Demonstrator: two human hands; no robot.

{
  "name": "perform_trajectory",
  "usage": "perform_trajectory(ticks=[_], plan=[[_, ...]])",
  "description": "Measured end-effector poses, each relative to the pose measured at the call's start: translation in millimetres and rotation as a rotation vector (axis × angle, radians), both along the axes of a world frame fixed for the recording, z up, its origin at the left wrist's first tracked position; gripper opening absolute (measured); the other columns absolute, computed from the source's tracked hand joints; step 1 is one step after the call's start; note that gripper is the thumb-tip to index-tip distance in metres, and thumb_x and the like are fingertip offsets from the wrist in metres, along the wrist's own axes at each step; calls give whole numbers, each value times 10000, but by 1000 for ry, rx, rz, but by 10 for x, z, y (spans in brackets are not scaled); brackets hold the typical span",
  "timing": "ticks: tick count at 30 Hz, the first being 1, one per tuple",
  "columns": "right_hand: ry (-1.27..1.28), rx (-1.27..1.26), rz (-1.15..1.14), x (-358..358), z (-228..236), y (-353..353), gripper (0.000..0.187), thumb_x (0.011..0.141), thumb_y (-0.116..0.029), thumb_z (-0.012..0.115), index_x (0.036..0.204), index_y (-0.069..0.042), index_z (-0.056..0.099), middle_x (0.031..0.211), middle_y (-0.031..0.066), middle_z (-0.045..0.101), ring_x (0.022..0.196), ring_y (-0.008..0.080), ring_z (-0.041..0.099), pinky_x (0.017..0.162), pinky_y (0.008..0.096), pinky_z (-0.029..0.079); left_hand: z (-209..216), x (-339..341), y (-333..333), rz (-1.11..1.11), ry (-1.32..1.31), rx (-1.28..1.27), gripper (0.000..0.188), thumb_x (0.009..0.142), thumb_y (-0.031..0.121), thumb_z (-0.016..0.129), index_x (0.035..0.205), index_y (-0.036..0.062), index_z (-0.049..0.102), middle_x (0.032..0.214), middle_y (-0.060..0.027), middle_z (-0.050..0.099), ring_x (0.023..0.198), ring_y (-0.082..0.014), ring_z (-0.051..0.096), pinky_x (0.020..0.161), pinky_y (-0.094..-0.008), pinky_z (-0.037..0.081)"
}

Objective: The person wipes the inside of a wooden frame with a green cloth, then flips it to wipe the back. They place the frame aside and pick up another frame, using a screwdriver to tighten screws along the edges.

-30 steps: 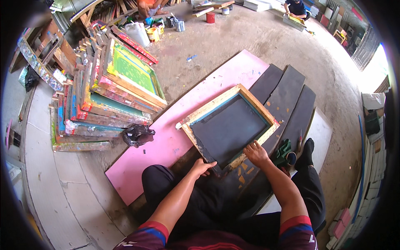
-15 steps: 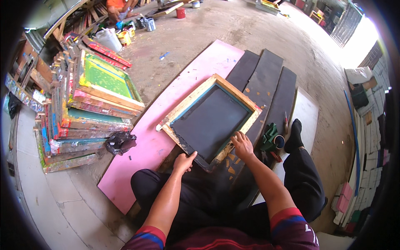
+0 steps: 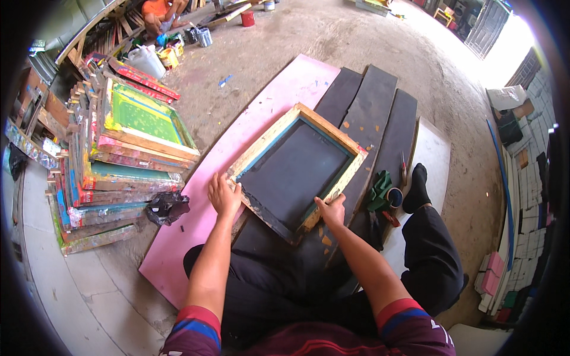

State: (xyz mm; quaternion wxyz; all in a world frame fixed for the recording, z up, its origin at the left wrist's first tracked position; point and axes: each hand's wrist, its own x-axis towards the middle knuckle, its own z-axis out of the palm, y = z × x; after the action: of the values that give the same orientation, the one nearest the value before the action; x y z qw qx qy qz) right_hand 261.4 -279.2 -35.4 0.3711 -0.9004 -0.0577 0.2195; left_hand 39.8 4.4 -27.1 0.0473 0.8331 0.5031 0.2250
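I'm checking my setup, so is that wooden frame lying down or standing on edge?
Lying down: the wooden frame shows its dark panel facing up over black boards.

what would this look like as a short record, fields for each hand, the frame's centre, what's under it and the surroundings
left hand: at left corner of wooden frame
right hand: gripping its near-right rail
frame centre: dark panel
beneath: pink board, dark boards
to the left: stacked paint-stained frames, black plastic bag
background: person in orange
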Motion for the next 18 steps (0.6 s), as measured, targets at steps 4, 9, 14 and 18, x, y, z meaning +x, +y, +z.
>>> perform_trajectory(ticks=[4,9,14,18], plan=[[-14,-67,-15,7,114,109,687,864,-304,764,1322,17,365,1159,370,722,1154,579,683,1048,588,531,-40,152,475,-33,216,-275,898,905,366,842,1653,97,426,1508,-196,649,1366,-413,616,1190,-500,455],[-125,-83,-22,50,-95,94,773,872,-321,791,1420,34,377,1141,349,746,1153,540,702,1028,559,543,-13,213,730,-110,214,-575,563,896,295,811,1412,112,680,1376,-180,733,1260,-388,696,1074,-496,556],[-259,-138,76,402,-69,-95,790,906,-300,770,1541,-10,399,1181,307,759,1143,511,716,1014,563,555,236,52,181,-26,76,-529,319,864,207,766,1160,89,760,1177,-186,795,1103,-399,761,962,-515,594],[-444,-164,217,842,48,-187,714,937,-279,698,1571,-55,458,1199,273,756,1098,491,733,950,577,580,536,-36,-582,28,177,-636,432,874,257,772,1215,22,648,1182,-233,771,1132,-449,744,979,-558,578]])
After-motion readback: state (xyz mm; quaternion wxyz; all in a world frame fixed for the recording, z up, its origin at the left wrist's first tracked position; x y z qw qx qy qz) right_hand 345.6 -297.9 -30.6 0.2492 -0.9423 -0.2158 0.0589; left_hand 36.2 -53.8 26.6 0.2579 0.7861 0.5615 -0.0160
